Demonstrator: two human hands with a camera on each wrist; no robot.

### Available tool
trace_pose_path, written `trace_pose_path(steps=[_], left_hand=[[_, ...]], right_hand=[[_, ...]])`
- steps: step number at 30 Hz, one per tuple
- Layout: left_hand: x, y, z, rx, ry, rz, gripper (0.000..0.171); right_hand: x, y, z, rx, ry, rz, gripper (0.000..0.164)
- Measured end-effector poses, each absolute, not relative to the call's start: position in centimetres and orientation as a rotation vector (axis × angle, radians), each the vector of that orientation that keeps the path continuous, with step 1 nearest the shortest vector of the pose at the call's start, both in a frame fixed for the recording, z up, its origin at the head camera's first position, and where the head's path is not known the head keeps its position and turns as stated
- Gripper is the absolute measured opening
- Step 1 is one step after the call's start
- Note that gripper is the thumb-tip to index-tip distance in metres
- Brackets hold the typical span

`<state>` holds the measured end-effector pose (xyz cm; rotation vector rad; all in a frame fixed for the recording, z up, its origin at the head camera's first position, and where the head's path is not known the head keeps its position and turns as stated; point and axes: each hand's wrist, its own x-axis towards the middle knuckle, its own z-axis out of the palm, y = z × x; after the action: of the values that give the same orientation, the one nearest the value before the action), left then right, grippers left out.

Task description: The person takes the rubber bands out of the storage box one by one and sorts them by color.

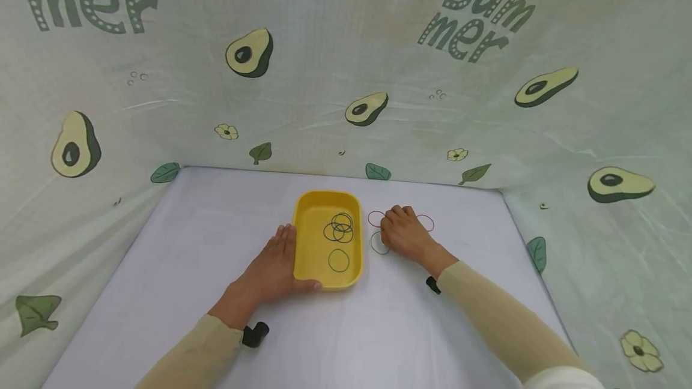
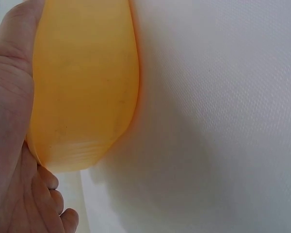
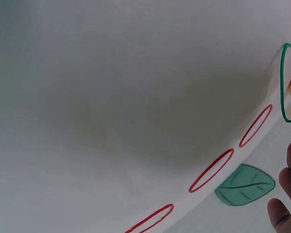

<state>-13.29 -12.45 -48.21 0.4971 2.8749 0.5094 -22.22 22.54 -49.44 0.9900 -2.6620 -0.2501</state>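
Observation:
A yellow tray (image 1: 310,257) stands on the table with several dark green rubber bands (image 1: 342,228) overlapping inside and a single green band (image 1: 339,260) nearer its front. My left hand (image 1: 273,266) rests against the tray's left side, fingers straight along the wall and thumb stretched over the near rim. To the right of the tray, my right hand (image 1: 405,233) pinches a green rubber band (image 3: 282,82) at its fingertips. Red rubber bands (image 1: 376,219) lie around this hand; the right wrist view shows three, one of them (image 3: 211,171) hidden under the hand in the head view.
White cloth covers the table (image 1: 227,209). Behind it and along both sides hangs a pale curtain (image 1: 303,131) printed with avocados, leaves and lettering. A dark wrist-camera mount (image 1: 256,335) sits under the left wrist, another (image 1: 433,285) under the right.

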Motion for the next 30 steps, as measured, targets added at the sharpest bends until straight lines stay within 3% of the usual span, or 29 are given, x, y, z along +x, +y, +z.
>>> trace_pose_path(steps=[21,30], left_hand=[[-13.4,-12.5,-48.2,0.486,2.862,0.506,0.146],[-13.5,-12.5,-48.4,0.476,2.858,0.503,0.145]], right_hand=[[-23.2,22.2,-50.6,0.926,-2.724,-0.223,0.017],[-23.5,19.0,-46.6,0.959,-2.661,-0.103,0.016]])
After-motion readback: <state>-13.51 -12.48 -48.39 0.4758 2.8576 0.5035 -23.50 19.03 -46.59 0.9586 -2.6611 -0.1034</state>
